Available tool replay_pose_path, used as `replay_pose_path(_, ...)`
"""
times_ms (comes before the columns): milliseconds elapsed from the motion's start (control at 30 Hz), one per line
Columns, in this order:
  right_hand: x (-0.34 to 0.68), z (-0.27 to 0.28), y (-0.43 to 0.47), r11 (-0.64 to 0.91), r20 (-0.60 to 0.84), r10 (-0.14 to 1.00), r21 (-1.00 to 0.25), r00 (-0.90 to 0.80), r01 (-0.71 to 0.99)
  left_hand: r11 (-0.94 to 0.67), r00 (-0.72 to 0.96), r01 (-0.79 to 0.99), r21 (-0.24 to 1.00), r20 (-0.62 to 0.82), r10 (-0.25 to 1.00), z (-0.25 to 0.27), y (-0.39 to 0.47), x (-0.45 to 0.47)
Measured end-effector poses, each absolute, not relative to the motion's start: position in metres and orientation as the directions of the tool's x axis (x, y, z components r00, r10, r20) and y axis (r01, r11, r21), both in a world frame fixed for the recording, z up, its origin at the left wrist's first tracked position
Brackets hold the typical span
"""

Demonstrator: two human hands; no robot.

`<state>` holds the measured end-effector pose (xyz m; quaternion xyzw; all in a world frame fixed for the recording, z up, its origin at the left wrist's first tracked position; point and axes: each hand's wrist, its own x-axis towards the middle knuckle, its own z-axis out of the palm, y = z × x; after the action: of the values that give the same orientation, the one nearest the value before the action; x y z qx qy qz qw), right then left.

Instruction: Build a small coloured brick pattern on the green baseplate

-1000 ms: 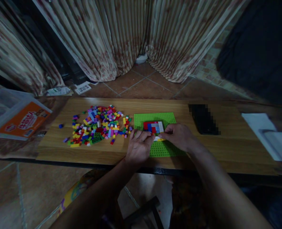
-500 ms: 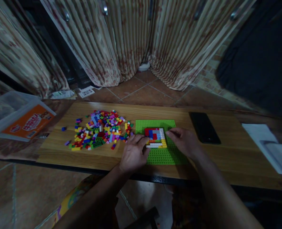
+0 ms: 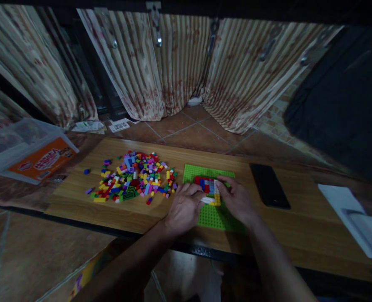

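A small square build of toy bricks (image 3: pixel 207 187), in red, blue, white and yellow, sits on a green studded baseplate (image 3: pixel 211 220). My left hand (image 3: pixel 185 206) is closed at its left and near side, fingertips against the bricks beside a white brick (image 3: pixel 207 201). Its fingers partly hide that corner. From the right, my right hand (image 3: pixel 236 199) is closed at the build's far right corner, thumb and forefinger touching the white and yellow edge. Whether a loose brick is pinched in either hand is too small to make out.
Left of the baseplate lies a pile of loose toy bricks (image 3: pixel 135 178) on the wooden table (image 3: pixel 88 209). A clear plastic box (image 3: pixel 32 126) with an orange label stands at far left. A black phone (image 3: pixel 269 185) and white papers (image 3: pixel 346 209) lie to the right.
My right hand has moved in from beside the build and now touches its right edge. My left hand stays at the near left side. The whole view has shifted and tilted slightly.
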<state>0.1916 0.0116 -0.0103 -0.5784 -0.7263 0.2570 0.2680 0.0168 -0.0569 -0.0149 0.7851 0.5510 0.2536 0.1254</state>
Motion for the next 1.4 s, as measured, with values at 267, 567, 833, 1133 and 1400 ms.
replay_pose_path(267, 0.198, -0.011, 0.015, 0.142, 0.058, 0.988, -0.672, -0.140, 0.727, -0.400, 0.311, 0.767, 0.501, 0.255, 0.916, -0.017, -0.047, 0.019)
replay_pose_path(567, 0.193, 0.005, 0.005, 0.222, 0.290, 0.957, -0.671, -0.025, 0.707, -0.363, 0.176, 0.718, 0.594, 0.350, 0.920, -0.009, -0.052, 0.013)
replay_pose_path(833, 0.140, 0.005, -0.024, 0.506, 0.339, 0.857, -0.694, -0.388, 0.511, -0.163, -0.453, 0.451, 0.878, 0.382, 0.806, 0.007, -0.029, -0.042)
replay_pose_path(1133, 0.095, -0.014, -0.019, 0.586, 0.262, 0.799, -0.544, -0.541, 0.601, -0.225, -0.686, -0.309, 0.924, -0.053, 0.726, 0.013, -0.021, -0.076)
replay_pose_path(1400, 0.083, -0.021, -0.015, 0.613, 0.227, 0.784, -0.426, -0.578, 0.665, -0.159, -0.626, -0.444, 0.882, -0.178, 0.759, 0.017, -0.026, -0.072)
